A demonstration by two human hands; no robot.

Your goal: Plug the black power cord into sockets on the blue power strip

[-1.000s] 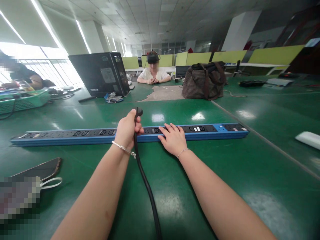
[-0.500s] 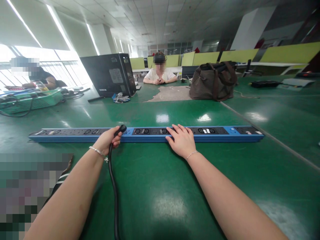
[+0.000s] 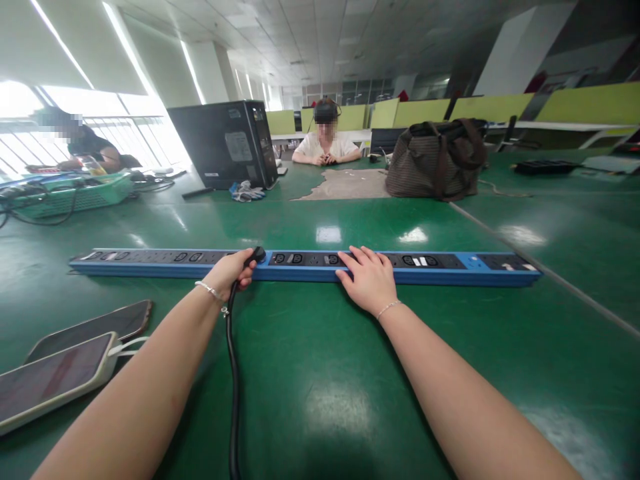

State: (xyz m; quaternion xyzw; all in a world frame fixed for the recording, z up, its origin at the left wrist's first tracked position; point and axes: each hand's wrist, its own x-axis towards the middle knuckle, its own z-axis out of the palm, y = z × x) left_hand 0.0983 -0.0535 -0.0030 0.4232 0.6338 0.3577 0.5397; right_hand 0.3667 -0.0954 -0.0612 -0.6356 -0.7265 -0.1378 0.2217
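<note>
My left grip [image 3: 231, 269] clasps a black rounded plug [image 3: 259, 254] at the long blue-and-black power strip [image 3: 303, 274]. My right grip [image 3: 370, 280] lies spread upon the strip.

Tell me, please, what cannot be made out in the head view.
All in the head view:
Plug: its pins, hidden by its own body and the left hand; I cannot tell whether it is seated.
Strip: the part under the right hand.
Cable: far end, cut off by the bottom edge.
Pale phone: one end, cut off by the left edge.
Label: print too small.
</note>
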